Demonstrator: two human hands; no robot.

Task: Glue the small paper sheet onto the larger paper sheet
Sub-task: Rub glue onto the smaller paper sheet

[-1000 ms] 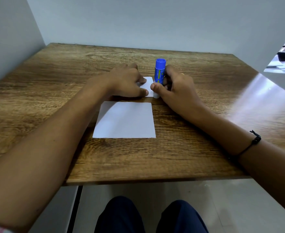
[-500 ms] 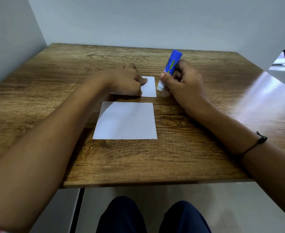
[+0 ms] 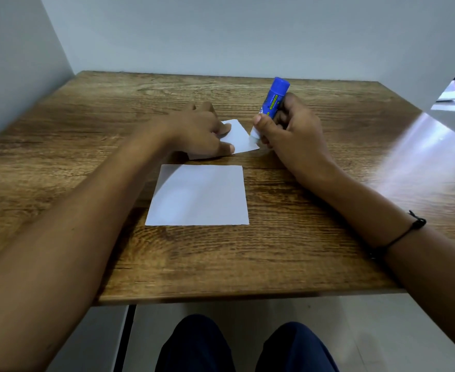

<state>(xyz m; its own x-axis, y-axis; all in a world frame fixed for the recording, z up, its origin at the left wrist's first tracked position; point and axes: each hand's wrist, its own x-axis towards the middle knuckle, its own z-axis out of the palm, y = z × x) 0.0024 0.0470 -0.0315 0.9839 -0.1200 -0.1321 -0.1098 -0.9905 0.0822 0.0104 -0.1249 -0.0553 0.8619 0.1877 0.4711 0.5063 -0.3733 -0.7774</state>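
Observation:
The small white paper sheet [image 3: 239, 138] lies on the wooden table [image 3: 288, 251], turned at an angle, its left part hidden under my left hand [image 3: 202, 132], whose fingers press it down. My right hand [image 3: 290, 130] grips a blue glue stick [image 3: 273, 99], tilted, its white tip touching the small sheet's right edge. The larger white paper sheet [image 3: 199, 196] lies flat just in front of the small one, with neither hand on it.
Grey walls close off the table at the left and the back. My knees in dark trousers [image 3: 245, 347] show below the table's front edge. A black cord bracelet [image 3: 408, 232] is on my right wrist.
The small sheet has turned from square to angled under my left hand. The glue stick's tip has moved onto its right edge; a second ago the stick stood upright over the sheet.

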